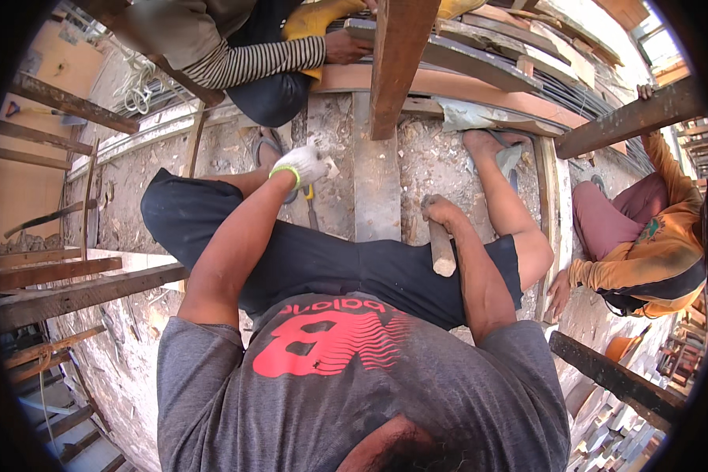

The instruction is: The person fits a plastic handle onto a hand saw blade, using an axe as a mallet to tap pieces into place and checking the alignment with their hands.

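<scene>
My left hand [300, 166], in a white glove with a yellow-green cuff, is held low over the dirty floor beside my sandal. Its fingers look curled, and what they hold, if anything, is too small to make out. Just below the glove is a thin tool with a yellow handle [310, 192] and a dark shaft, probably a chisel; whether the glove touches it I cannot tell. My bare right hand [444, 211] is closed round a thick round wooden stick [442, 253], whose blunt pale end points back over my thigh. A flat plank [376, 193] lies between my legs.
An upright wooden post [401, 71] stands ahead. Beyond it lie stacked boards [488, 67] and dark rods. A person in a striped sleeve [263, 61] crouches at the far left; another in an orange top [645, 263] sits at the right. Beams [94, 293] jut in from the left.
</scene>
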`<state>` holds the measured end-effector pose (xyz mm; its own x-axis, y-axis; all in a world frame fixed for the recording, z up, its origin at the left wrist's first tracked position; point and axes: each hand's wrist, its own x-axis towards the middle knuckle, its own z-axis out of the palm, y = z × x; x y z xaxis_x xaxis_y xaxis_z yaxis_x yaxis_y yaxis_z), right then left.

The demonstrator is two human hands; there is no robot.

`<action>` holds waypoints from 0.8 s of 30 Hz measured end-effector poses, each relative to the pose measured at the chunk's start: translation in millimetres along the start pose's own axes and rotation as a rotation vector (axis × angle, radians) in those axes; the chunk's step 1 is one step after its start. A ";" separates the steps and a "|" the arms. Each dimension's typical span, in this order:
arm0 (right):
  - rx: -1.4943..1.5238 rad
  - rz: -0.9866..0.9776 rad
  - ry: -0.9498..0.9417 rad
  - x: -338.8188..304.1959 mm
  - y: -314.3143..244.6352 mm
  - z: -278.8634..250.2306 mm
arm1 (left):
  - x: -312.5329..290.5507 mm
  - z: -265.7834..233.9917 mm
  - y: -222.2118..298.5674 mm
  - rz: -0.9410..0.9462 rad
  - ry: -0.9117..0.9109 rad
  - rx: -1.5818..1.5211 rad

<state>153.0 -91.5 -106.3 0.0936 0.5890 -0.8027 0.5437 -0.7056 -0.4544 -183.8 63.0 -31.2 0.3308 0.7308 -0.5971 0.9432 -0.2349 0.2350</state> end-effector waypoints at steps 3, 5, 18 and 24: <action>0.433 -0.055 0.067 -20.1 -8.5 -3.2 | 13.7 38.1 -24.3 -0.209 0.065 -0.075; 0.438 -0.287 0.187 -13.9 -5.7 11.8 | 38.2 82.7 -57.8 -0.265 0.077 -0.094; -0.280 -0.524 0.062 -38.5 -70.6 58.1 | 86.9 122.2 -85.8 -0.386 0.239 -0.186; -0.143 -0.538 0.305 -43.4 -61.4 46.6 | 24.7 42.2 4.5 -0.128 0.354 -0.131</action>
<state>76.7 -92.1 -61.6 -0.0024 0.9472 -0.3208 0.6850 -0.2321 -0.6906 -170.0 53.0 -77.3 0.1576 0.9299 -0.3323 0.9567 -0.0604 0.2848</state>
